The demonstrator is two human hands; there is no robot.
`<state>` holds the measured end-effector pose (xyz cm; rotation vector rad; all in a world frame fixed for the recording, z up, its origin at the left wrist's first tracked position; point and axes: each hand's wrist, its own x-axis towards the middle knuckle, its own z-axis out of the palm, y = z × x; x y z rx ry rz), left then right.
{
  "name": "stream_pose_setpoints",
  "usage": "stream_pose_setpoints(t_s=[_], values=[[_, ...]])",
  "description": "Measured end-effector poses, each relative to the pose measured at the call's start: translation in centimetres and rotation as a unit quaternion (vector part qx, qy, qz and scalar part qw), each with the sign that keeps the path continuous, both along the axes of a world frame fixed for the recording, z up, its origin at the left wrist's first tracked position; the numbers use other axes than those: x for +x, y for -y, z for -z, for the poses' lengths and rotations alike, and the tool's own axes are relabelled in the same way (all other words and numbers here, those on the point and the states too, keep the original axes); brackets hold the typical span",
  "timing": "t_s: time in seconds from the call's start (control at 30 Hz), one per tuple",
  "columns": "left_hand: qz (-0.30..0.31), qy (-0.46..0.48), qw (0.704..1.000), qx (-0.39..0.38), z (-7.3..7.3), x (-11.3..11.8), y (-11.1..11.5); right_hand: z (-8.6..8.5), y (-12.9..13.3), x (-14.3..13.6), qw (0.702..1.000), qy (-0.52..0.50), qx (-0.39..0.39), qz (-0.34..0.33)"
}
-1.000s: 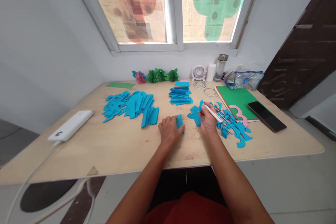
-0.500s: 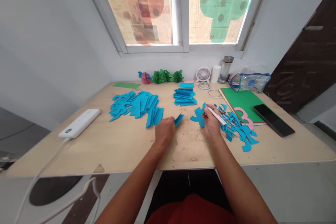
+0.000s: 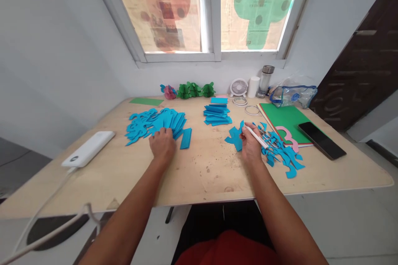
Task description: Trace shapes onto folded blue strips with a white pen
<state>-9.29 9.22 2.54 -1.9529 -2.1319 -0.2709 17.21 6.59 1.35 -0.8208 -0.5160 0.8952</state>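
Note:
My left hand [image 3: 162,145] is at the near edge of a pile of folded blue paper pieces [image 3: 168,119], fingers curled down; what lies under them is hidden. One folded blue strip [image 3: 185,138] lies just to its right. Between the fingers of my right hand [image 3: 251,145] is a white pen [image 3: 255,136], slanting down to the right. A cut blue paper shape [image 3: 235,137] touches the fingertips of that hand on the left. Blue scraps [image 3: 284,151] lie to its right, and a stack of blue folded paper [image 3: 217,114] sits farther back.
A white power bank [image 3: 89,149] with a cable lies at left. On the right are a black phone [image 3: 321,140], green sheets [image 3: 287,120] and a pink cutout [image 3: 286,136]. A small fan [image 3: 239,87], bottle [image 3: 266,80] and clear pouch [image 3: 294,96] line the back.
My left hand has moved left from the middle of the table to the blue pile, and the folded blue piece it held no longer shows. My right hand has stayed with the pen.

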Motion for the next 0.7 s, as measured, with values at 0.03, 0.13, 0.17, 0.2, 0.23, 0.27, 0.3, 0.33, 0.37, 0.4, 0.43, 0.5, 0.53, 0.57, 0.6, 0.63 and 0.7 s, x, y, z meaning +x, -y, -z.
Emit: stream_pose_setpoints(t_s=[0.03, 0.13, 0.17, 0.2, 0.23, 0.27, 0.3, 0.33, 0.37, 0.4, 0.43, 0.5, 0.53, 0.57, 0.6, 0.63, 0.7], values=[[0.005, 0.003, 1.0, 0.001, -0.1, 0.0, 0.0, -0.1, -0.1, 0.3, 1.0, -0.018, 0.004, 0.001], [0.031, 0.018, 0.999, 0.01, -0.1, 1.4, 0.3, -0.1, -0.3, 1.3, 0.997, -0.072, 0.005, 0.016], [0.046, 0.027, 0.998, 0.014, 0.0, 2.3, 0.6, -0.1, -0.4, 1.6, 0.996, -0.083, -0.002, 0.027], [0.086, 0.057, 0.994, 0.021, 0.1, 3.4, 0.9, -0.1, -0.5, 1.9, 0.995, -0.09, -0.012, 0.038], [0.134, 0.09, 0.987, 0.021, 0.3, 4.7, 1.3, 0.0, -0.5, 2.2, 0.994, -0.094, -0.022, 0.048], [0.177, 0.121, 0.977, 0.014, 0.5, 6.1, 1.8, 0.0, -0.6, 2.4, 0.993, -0.095, -0.032, 0.056], [0.208, 0.129, 0.97, 0.002, 0.7, 7.5, 2.3, 0.1, -0.6, 2.5, 0.993, -0.094, -0.041, 0.061], [0.229, 0.134, 0.964, -0.008, 1.0, 8.9, 2.7, 0.2, -0.6, 2.6, 0.993, -0.092, -0.047, 0.061], [0.248, 0.138, 0.959, -0.017, 1.2, 10.2, 3.2, 0.2, -0.6, 2.5, 0.993, -0.089, -0.053, 0.058], [0.263, 0.141, 0.954, -0.024, 1.3, 11.4, 3.5, 0.3, -0.6, 2.4, 0.993, -0.087, -0.058, 0.052], [0.275, 0.143, 0.95, -0.029, 1.5, 12.5, 3.8, 0.3, -0.6, 2.3, 0.993, -0.085, -0.063, 0.042], [0.293, 0.153, 0.942, -0.049, 1.6, 14.1, 3.9, 0.5, -0.5, 1.9, 0.994, -0.084, -0.071, 0.019], [0.293, 0.155, 0.941, -0.063, 1.6, 14.7, 3.8, 0.6, -0.5, 1.7, 0.994, -0.085, -0.073, 0.008], [0.291, 0.155, 0.941, -0.074, 1.6, 15.2, 3.7, 0.6, -0.6, 1.6, 0.994, -0.085, -0.075, -0.002], [0.287, 0.155, 0.942, -0.079, 1.6, 15.5, 3.5, 0.7, -0.6, 1.5, 0.994, -0.085, -0.075, -0.01], [0.282, 0.155, 0.943, -0.081, 1.7, 15.7, 3.4, 0.8, -0.6, 1.4, 0.993, -0.085, -0.075, -0.017], [0.274, 0.156, 0.946, -0.08, 1.9, 15.9, 3.1, 1.0, -0.6, 1.4, 0.994, -0.079, -0.074, -0.028]])
